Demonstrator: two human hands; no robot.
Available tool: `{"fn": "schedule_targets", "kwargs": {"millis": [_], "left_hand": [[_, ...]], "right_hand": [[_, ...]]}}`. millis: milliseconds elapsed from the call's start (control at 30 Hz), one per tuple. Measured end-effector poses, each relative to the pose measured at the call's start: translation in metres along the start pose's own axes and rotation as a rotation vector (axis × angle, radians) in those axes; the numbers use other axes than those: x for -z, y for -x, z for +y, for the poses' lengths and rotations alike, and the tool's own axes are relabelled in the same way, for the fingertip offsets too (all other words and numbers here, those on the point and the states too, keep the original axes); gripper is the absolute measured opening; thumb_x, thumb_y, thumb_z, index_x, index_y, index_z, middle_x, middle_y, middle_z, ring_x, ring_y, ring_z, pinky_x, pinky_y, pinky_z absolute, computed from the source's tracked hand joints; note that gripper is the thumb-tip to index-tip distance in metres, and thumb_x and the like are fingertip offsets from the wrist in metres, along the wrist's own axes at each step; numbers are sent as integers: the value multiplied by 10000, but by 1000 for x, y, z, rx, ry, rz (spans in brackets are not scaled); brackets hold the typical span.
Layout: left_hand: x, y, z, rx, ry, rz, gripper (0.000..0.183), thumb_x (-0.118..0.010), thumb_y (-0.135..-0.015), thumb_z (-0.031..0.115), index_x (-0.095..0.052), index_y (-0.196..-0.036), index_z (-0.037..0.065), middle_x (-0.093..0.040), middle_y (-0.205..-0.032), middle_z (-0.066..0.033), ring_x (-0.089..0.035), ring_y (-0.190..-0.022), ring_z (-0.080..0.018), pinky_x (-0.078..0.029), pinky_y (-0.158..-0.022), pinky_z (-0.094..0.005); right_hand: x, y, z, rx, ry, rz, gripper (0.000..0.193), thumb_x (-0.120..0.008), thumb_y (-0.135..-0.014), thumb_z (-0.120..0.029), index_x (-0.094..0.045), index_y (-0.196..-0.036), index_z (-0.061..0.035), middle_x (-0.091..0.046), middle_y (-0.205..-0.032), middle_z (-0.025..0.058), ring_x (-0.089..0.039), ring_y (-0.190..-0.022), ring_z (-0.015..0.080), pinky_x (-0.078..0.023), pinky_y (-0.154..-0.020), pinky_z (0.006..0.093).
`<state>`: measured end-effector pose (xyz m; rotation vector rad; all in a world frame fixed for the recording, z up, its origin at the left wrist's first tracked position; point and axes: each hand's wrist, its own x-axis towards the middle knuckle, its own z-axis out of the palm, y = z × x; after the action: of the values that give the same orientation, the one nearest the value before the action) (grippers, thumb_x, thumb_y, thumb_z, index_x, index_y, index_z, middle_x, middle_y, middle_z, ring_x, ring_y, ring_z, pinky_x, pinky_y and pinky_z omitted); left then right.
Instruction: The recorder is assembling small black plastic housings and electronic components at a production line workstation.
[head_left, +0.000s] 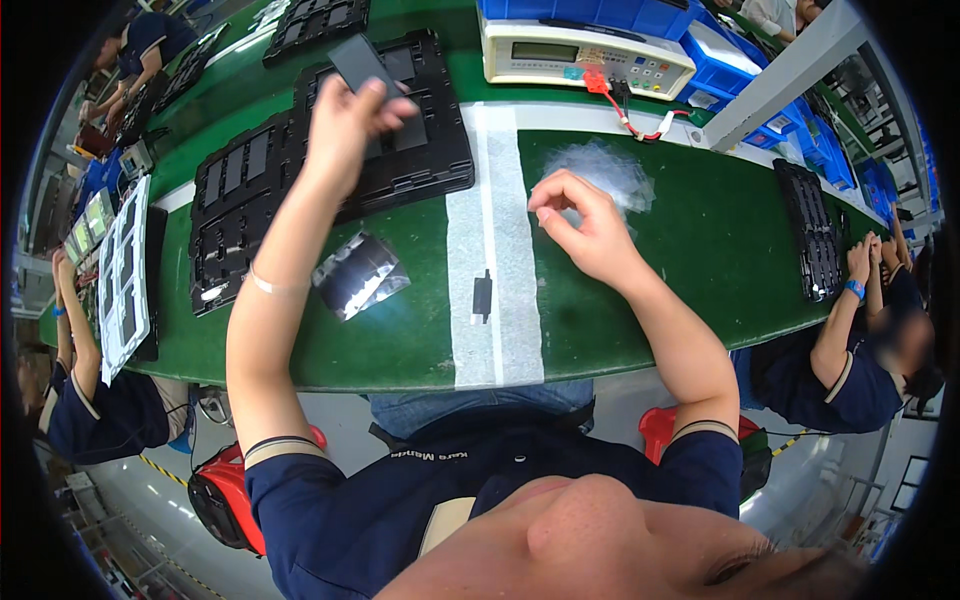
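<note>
I note black tray (440, 165), clear films (627, 176) nearby. Left hand (352, 115): fingers clamped on flat grey panel (357, 62); right hand (590, 232): I can't tell

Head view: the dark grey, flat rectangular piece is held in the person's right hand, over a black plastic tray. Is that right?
Not quite: the hand is wrong. The head view shows the dark grey, flat rectangular piece in the person's left hand, over a black plastic tray.
</note>
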<state>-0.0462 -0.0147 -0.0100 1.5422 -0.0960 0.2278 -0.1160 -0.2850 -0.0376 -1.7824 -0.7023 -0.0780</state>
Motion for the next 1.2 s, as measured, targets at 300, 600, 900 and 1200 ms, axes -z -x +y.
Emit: {"fn": "schedule_targets", "kwargs": {"millis": [300, 600, 900, 1200], "left_hand": [[-37, 138, 31, 369, 229, -543, 366, -400, -882, -41, -277, -1221, 19, -537, -1103, -156, -614, -918, -233, -548, -667, -273], [-32, 149, 29, 493, 360, -688, 315, -392, -918, 61, -345, -1221, -12, -580, -1062, -183, -632, -861, -224, -536, -664, -266], [-36, 156, 25, 588, 470, -808, 354, -410, -919, 154, -329, -1229, 4, -594, -992, -210, -648, -782, -289, -546, -589, -288], [-33, 156, 29, 633, 485, -828, 264, -423, -920, 119, -406, -1141, -25, -594, -1018, -172, -645, -794, -230, -541, -634, -282]], "right_hand": [[-36, -22, -47, -226, -221, -126, 144, -565, -843, -129, -569, -897, 4, -564, -773, 22, -510, -690, 77, -423, -626, 234], [-33, 0, -18, -174, -640, -294, 300, -559, -871, -272, -565, -941, 19, -569, -971, 82, -540, -875, 140, -429, -772, 262], [-37, 4, -26, -416, -1000, -405, 671, -603, -778, -466, -454, -1215, 21, -528, -1116, 162, -506, -1057, 225, -430, -874, 332], [-44, 7, -32, -317, -1047, -385, 673, -561, -810, -468, -335, -1263, -25, -474, -1142, 174, -447, -1103, 232, -406, -892, 348]]}}
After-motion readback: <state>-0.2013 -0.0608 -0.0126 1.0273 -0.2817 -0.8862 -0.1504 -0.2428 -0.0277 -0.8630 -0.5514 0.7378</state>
